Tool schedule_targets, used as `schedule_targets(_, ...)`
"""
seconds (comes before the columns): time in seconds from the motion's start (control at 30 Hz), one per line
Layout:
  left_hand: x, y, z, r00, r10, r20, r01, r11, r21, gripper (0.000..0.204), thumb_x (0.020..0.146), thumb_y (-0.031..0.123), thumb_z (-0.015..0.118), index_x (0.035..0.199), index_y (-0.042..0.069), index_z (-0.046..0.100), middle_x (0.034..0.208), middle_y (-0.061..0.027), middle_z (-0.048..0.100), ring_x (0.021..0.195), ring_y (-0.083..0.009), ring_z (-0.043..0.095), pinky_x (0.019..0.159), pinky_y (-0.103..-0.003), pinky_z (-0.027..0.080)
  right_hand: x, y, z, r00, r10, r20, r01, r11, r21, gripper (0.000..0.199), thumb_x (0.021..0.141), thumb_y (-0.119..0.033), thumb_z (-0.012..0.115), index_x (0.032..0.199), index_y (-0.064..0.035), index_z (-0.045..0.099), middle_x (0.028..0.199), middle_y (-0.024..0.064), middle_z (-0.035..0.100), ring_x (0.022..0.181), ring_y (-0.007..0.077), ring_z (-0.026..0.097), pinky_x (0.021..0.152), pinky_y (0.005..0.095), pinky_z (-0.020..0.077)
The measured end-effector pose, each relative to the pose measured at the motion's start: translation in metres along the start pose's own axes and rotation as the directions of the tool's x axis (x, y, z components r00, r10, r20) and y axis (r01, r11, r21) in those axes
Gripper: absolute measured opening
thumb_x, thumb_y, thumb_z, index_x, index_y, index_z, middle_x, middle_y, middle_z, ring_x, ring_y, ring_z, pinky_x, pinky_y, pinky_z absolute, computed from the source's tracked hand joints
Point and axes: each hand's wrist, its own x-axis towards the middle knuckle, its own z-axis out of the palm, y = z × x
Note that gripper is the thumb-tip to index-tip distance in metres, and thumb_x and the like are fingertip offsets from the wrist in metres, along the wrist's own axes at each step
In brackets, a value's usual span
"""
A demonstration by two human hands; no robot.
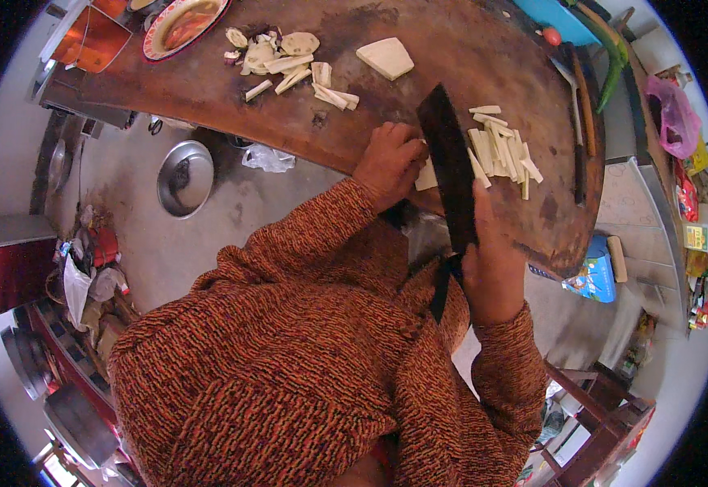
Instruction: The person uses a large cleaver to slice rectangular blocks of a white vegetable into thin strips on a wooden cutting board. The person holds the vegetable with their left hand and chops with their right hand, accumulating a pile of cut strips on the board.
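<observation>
Right hand (pixel 494 264) gripping cleaver (pixel 450 166), blade long axis running away from body. Left hand (pixel 388 162) pinning pale slab (pixel 426 177) just left of blade; cut sticks (pixel 500 150) to right.

I take the round metal pan (pixel 185 178) on the floor as my landmark. Above it sits a patterned plate (pixel 184 24), and beside that an orange tray (pixel 94 39). Far right of the pan I see a green vegetable (pixel 611 73), perhaps a gourd, and a pink bag (pixel 676 116).
</observation>
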Motion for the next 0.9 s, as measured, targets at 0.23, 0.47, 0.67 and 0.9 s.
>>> schedule_targets(0.23, -0.001, -0.001, 0.003, 0.999, 0.010, 0.030, -0.012, 0.999, 0.052, 0.023, 0.073, 0.008, 0.065, 0.096, 0.006, 0.062, 0.102, -0.0124, 0.054, 0.100, -0.0336, 0.049, 0.089, -0.044, 0.039, 0.008, -0.007, 0.016, 0.993, 0.067, 0.097, -0.053, 0.990, -0.133, 0.082, 0.075, 0.010, 0.047, 0.151, -0.0151, 0.028, 0.113, 0.0235, 0.062, 0.096, 0.0419, 0.062, 0.075, 0.0456, 0.0503)
schedule_targets(0.47, -0.001, -0.005, 0.003, 0.999, 0.049, 0.007, -0.049, 0.998, 0.040, 0.025, 0.074, 0.008, 0.066, 0.097, 0.004, 0.060, 0.105, -0.0149, 0.054, 0.099, -0.0356, 0.050, 0.087, -0.046, 0.041, 0.032, 0.013, 0.008, 1.000, -0.014, 0.007, 0.014, 0.999, -0.047, 0.084, 0.073, 0.009, 0.049, 0.151, -0.0152, 0.028, 0.122, 0.0268, 0.056, 0.104, 0.0445, 0.058, 0.084, 0.0454, 0.0485)
schedule_targets(0.67, -0.005, -0.005, 0.006, 0.996, 0.005, -0.087, -0.007, 1.000, -0.017, 0.026, 0.071, 0.003, 0.065, 0.096, 0.004, 0.059, 0.101, -0.0132, 0.054, 0.095, -0.0343, 0.051, 0.084, -0.044, 0.042, 0.019, 0.002, -0.002, 0.999, -0.040, -0.013, 0.041, 0.998, 0.052, 0.083, 0.073, 0.011, 0.048, 0.150, -0.0142, 0.030, 0.136, 0.0262, 0.047, 0.116, 0.0442, 0.053, 0.092, 0.0445, 0.0463)
schedule_targets(0.9, -0.007, 0.000, 0.000, 0.998, 0.051, -0.040, -0.049, 0.997, 0.055, 0.023, 0.069, 0.001, 0.063, 0.091, 0.004, 0.059, 0.098, -0.0134, 0.054, 0.095, -0.0348, 0.051, 0.084, -0.044, 0.043, 0.010, -0.010, 0.010, 0.992, 0.085, 0.094, -0.089, 0.995, 0.038, 0.081, 0.073, 0.012, 0.046, 0.149, -0.0096, 0.031, 0.117, 0.0254, 0.061, 0.097, 0.0436, 0.060, 0.085, 0.0441, 0.0481)
